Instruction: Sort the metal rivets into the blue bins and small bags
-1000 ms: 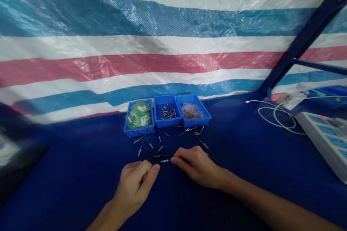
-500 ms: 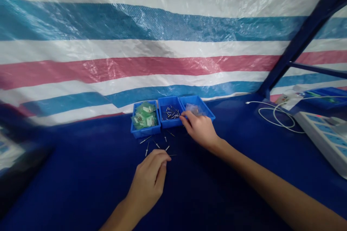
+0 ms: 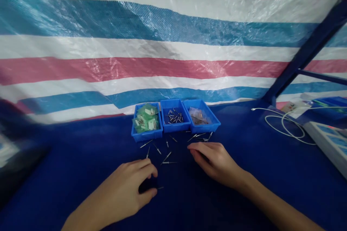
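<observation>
My left hand (image 3: 124, 189) rests on the blue table cloth (image 3: 81, 158) with its fingers curled. A thin metal pin (image 3: 160, 188) sticks out at its thumb tip. My right hand (image 3: 217, 162) lies palm down to the right, fingers loosely bent, with nothing visible in it. Several loose metal pins (image 3: 166, 157) lie scattered on the cloth between my hands and three small blue bins. The left bin (image 3: 146, 135) holds green bagged parts, the middle bin (image 3: 175, 127) holds loose pins, and the right bin (image 3: 214, 125) holds a clear bag of small parts.
A striped red, white and blue tarp (image 3: 162, 43) hangs right behind the bins. At the right lie a coiled white cable (image 3: 284, 126) and a white power strip (image 3: 330, 144), beside a dark blue frame post (image 3: 298, 61). A blurred dark shape (image 3: 16, 158) sits at the far left.
My right hand went out to the middle and right bins, then came back to the cloth near the loose pins. My left hand slid a little towards me and left.
</observation>
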